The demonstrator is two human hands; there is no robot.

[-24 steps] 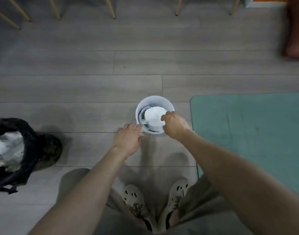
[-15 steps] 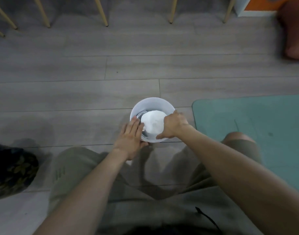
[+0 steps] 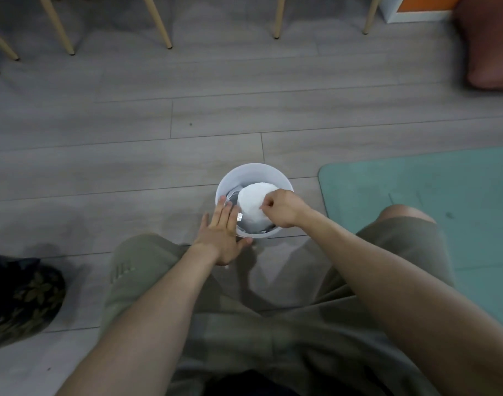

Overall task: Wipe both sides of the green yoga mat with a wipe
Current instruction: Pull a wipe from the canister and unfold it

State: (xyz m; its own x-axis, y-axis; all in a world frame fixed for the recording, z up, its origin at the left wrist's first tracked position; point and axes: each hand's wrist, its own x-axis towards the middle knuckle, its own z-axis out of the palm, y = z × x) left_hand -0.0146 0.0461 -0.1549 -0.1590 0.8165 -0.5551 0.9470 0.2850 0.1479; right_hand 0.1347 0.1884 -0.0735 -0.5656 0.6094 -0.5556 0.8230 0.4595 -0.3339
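Note:
A white round tub (image 3: pixel 251 174) stands on the grey floor just left of the green yoga mat (image 3: pixel 433 192), which lies flat at the right. Inside the tub sits a white roll of wipes (image 3: pixel 251 201) in silvery wrapping. My right hand (image 3: pixel 281 208) is over the roll, fingers curled and pinching a wipe at its top. My left hand (image 3: pixel 223 235) lies flat with straight fingers against the tub's left rim and side. My knees in olive shorts are low in the view.
Several wooden chair legs (image 3: pixel 161 30) stand across the back. A reddish cushion (image 3: pixel 484 44) lies at the far right, beside an orange and white box (image 3: pixel 416 8). A dark floral bag (image 3: pixel 19 298) sits at the left edge.
I have crouched lower, so my knees came into view. My left hand moved from the floor up onto the tub's side. My right hand stays on the roll, now pinching at its top.

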